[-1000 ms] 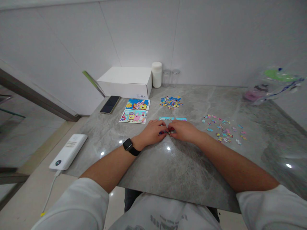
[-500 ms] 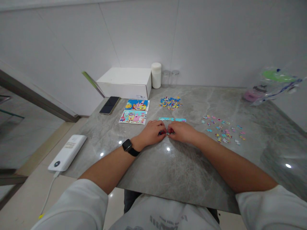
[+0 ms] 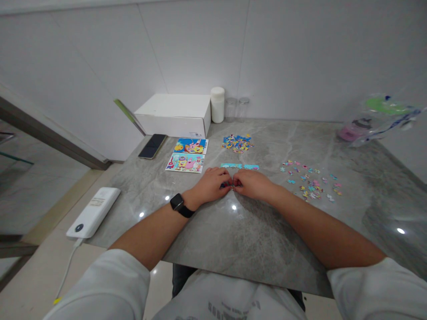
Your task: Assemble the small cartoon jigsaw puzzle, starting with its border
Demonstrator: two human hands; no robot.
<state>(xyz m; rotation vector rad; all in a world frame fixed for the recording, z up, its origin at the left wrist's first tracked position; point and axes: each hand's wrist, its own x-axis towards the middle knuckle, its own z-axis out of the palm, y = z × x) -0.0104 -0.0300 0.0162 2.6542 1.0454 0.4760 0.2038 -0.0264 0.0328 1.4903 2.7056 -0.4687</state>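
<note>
I observe my left hand (image 3: 213,183) and right hand (image 3: 251,183) close together at the middle of the grey surface (image 3: 213,231), fingers bent and pinched narrow over small puzzle pieces (image 3: 232,187). The fingers largely hide these pieces, so I cannot tell which hand grips which piece. Just beyond the hands lie two joined light-blue strips (image 3: 240,166), end to end with a slight gap between them. On the far side of the strips sits a dense multicoloured pile (image 3: 238,143); to the right, loose pieces (image 3: 312,182) in pink, blue and yellow are spread flat. Left of the pile I record two picture cards (image 3: 188,155), one nearer than the other, and further left a dark phone (image 3: 152,146). A white box (image 3: 173,115) stands at the far left, with a white bottle (image 3: 217,105) upright beside it and two clear glasses (image 3: 237,110) right of the bottle. A plastic bag (image 3: 376,120) rests at the far right. A white power bank (image 3: 94,212) with a cable lies at the near-left edge. My left wrist bears a black watch (image 3: 177,202).
</note>
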